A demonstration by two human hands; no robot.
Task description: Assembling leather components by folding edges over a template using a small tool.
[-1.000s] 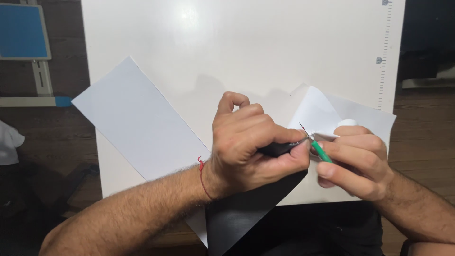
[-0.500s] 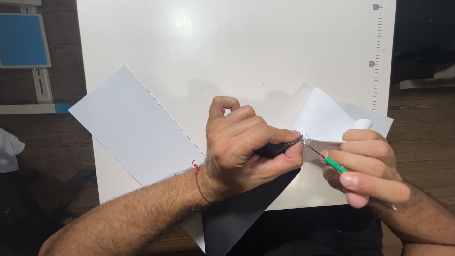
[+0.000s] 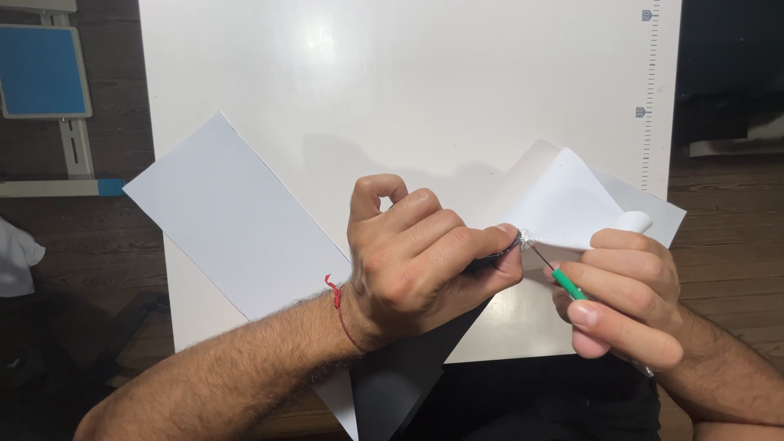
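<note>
While the left hand (image 3: 420, 253) pinches a small dark object (image 3: 490, 258), apparently a folded edge, near the table's (image 3: 392, 90) near edge, the right hand (image 3: 625, 298) grips a green-handled pick (image 3: 563, 282), tip touching it beside the curled white sheet (image 3: 572, 204).

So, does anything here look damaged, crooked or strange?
Yes. The white sheet is curled up at its corner beside the right hand, not flat. The long white paper strip lies slanted and overhangs the white table edge. The left hand pinches something small and dark, which a green-handled tool touches.
</note>
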